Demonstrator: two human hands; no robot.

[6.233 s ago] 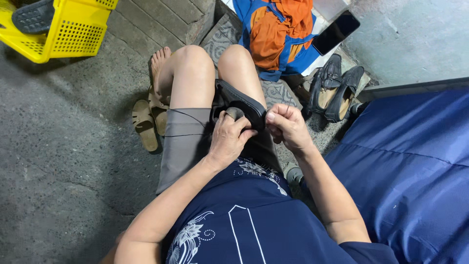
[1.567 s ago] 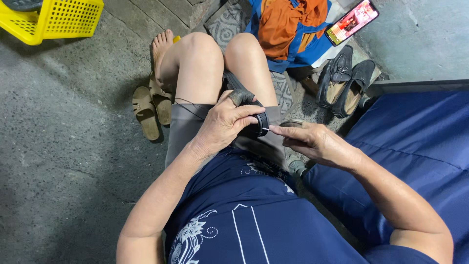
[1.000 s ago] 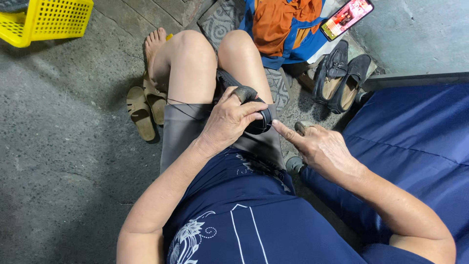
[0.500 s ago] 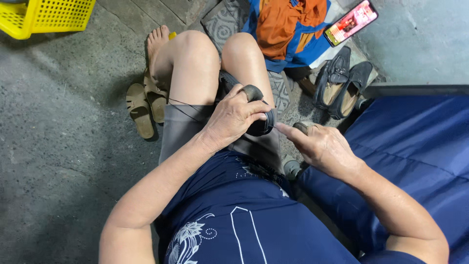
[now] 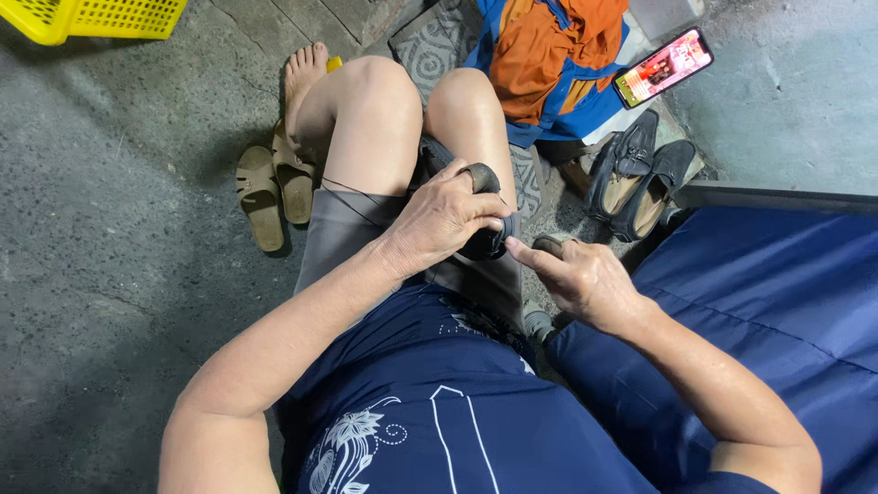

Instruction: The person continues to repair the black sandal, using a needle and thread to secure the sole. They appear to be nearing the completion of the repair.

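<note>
Sitting with knees up, a person works on a black shoe (image 5: 476, 215) resting on the lap, on the right thigh just below the knee. Left hand (image 5: 444, 220) wraps over the shoe from above, fingers curled and clamped on its heel end, thumb tucked along the near side. Right hand (image 5: 576, 274) sits just beside it, index finger stretched out with its tip touching the shoe's edge; the other fingers are loosely bent and seem to hold a small dark object, too hidden to tell what.

Grey shorts (image 5: 343, 229) and a navy shirt with white floral print (image 5: 430, 421) fill the lower frame. Bare left foot rests on a pair of tan sandals (image 5: 274, 183) on the grey concrete floor (image 5: 101, 238). A pair of black loafers (image 5: 640, 174) lies near the right knee, beside a patterned mat (image 5: 434, 46). Orange and blue cloth (image 5: 558, 55) is heaped on the mat, with a lit smartphone (image 5: 663, 66) just beside it. Yellow plastic basket (image 5: 101, 14) at top left, well apart. Blue padded cover (image 5: 768, 311) on the person's right.
</note>
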